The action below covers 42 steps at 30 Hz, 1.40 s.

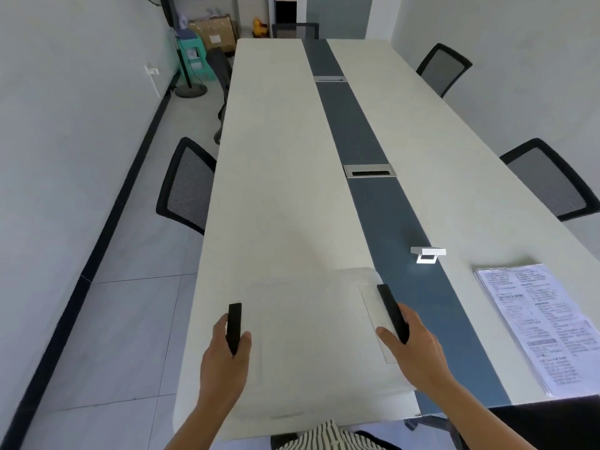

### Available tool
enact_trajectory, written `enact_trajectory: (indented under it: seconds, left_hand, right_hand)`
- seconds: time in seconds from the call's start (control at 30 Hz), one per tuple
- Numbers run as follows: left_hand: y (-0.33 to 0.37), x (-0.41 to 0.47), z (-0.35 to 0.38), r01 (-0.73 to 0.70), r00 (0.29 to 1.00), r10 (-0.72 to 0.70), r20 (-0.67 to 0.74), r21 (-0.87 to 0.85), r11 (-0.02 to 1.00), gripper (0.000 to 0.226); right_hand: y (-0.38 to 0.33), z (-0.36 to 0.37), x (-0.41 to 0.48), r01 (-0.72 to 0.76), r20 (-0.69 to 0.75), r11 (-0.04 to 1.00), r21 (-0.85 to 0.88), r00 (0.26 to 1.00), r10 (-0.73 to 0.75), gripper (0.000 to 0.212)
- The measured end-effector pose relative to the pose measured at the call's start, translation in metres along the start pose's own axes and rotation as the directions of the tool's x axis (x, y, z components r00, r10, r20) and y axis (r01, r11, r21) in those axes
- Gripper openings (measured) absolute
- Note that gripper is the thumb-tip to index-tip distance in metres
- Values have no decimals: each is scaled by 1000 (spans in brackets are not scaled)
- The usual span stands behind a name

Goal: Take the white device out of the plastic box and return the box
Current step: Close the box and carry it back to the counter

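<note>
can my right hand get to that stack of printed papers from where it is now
Probably not yet: the right hand is gripping the plastic box's black handle. Once freed, nothing stands between it and the printed papers.

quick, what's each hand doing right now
Left hand: closed on the left black handle of the clear plastic box.
Right hand: closed on the right black handle of the same box.

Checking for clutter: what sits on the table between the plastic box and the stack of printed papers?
Head view: only the table's dark centre strip separates plastic box and papers; nothing rests there.
</note>
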<state>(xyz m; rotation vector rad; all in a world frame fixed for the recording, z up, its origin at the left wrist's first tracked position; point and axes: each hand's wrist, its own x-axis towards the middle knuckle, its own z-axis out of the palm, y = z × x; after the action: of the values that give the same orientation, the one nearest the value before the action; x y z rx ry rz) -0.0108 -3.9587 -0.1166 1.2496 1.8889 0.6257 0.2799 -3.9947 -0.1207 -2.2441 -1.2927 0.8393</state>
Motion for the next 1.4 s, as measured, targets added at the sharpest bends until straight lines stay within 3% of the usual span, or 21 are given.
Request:
enact_trajectory:
  seconds: [0.17, 0.33, 0.6, 0.8, 0.93, 1.17, 1.4]
  left_hand:
    - [-11, -50, -28, 66, 984, -97, -148, -202, 977, 44]
    - [-38, -127, -39, 129, 919, -246, -307, -355, 926, 43]
    - [-95, -255, -59, 215, 711, -498, -496, -520, 827, 40]
    - [-144, -315, -96, 179, 563, -600, -568, -626, 759, 34]
    - [-182, -331, -133, 144, 503, -635, -587, -667, 731, 33]
    - [-249, -338, -233, 144, 498, -616, -611, -642, 753, 36]
    - [-290, -279, -313, 137, 589, -585, -558, -645, 752, 36]
  right_hand:
    - [-20, -17, -17, 108, 141, 982, 155, 981, -130, 64]
    - [-28, -17, -37, 177, 268, 953, 245, 933, -242, 60]
    - [-43, 27, -100, 305, 498, 908, 288, 762, -414, 59]
    - [-73, 78, -157, 391, 623, 873, 290, 616, -483, 62]
    - [-110, 120, -195, 423, 643, 851, 310, 566, -515, 61]
    - [-175, 199, -270, 382, 629, 846, 373, 566, -533, 56]
    - [-232, 250, -283, 354, 585, 865, 356, 638, -502, 55]
